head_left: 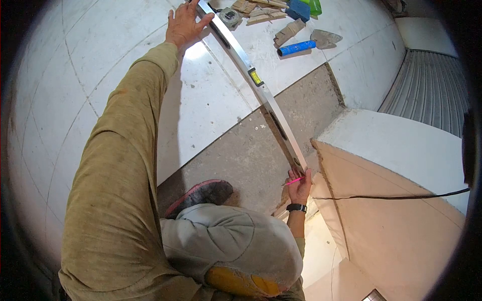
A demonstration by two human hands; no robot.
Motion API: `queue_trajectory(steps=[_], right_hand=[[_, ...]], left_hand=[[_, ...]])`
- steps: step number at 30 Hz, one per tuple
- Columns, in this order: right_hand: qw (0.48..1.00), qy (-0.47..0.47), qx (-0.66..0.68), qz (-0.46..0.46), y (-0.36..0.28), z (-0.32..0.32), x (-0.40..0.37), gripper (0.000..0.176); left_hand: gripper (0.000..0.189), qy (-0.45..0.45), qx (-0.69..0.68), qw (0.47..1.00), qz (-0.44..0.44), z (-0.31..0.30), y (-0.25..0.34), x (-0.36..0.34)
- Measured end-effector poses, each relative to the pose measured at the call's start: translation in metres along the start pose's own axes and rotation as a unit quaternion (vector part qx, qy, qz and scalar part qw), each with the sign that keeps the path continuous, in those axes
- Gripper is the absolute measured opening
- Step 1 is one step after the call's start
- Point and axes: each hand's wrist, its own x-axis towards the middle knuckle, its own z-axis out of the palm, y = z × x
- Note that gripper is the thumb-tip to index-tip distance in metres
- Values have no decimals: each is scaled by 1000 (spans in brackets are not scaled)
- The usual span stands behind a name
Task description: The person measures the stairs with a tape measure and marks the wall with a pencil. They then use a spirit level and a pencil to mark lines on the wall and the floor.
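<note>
A long aluminium spirit level lies across the white floor tiles and the bare grey cement strip. My left hand rests flat at its far end, fingers spread against the level. My right hand, wearing a black watch, grips a pink pencil at the level's near end, beside the edge of a cream tile. My bent knee and shoe sit below.
At the far side lie a trowel with a blue handle, a tape measure, wood scraps and a blue block. A black cable crosses the cream tile. A ribbed shutter stands right.
</note>
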Motion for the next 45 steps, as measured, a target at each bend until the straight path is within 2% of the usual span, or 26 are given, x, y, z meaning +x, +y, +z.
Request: queue_trajectory(steps=[4,7,16,22,25,26,28,30,32,33,34,35,36,38,40,41,44,45], right_hand=[[1000,-9,7,7,0,0,0,50],[1000,-15,3,2,-1,1,-1,52],[1000,-9,-5,11,-3,4,-3,56],[1000,-11,-10,12,-1,1,-1,56],[1000,-16,-16,18,-3,-2,1,52],[999,-28,-16,23,-7,-1,-4,50],[998,-59,-12,25,-9,-1,-11,42],[995,-93,-8,21,-8,-15,-14,35],[988,-111,-86,-58,-14,-4,-32,32],[980,-103,-152,-81,-12,-10,-34,42],[977,-117,-162,-77,-7,-4,-38,44],[974,-129,-175,-71,-8,4,-47,45],[969,-138,-193,-62,-9,10,-62,46],[952,-181,-236,-68,-4,41,-89,46],[930,-226,-283,-56,9,55,-102,44],[919,-231,-312,-72,13,63,-108,44],[886,-236,-374,-139,9,75,-118,44],[880,-227,-379,-174,8,78,-120,42]], left_hand=[[81,-6,81,996,38,-2,3,-3],[80,-13,35,999,6,1,0,-1],[79,-5,22,1000,-6,6,-5,1],[79,32,-7,999,17,13,-14,3],[80,11,-6,1000,19,9,-16,5],[80,24,-30,999,29,5,-11,3],[78,-36,-66,997,-18,-9,-3,8],[77,-18,-175,984,-31,-17,-1,3],[74,73,-401,907,-105,9,1,-22],[71,45,-462,873,-151,12,1,-43],[69,12,-469,842,-267,-49,65,-66],[55,-6,-618,718,-320,-18,57,-104],[37,-104,-664,644,-365,-19,65,-143],[27,-182,-709,535,-423,-70,138,-181],[32,-103,-718,522,-449,-84,171,-194],[34,-100,-742,501,-433,-86,165,-196],[35,-10,-730,510,-456,-125,149,-193],[33,20,-696,594,-403,-137,135,-185]])
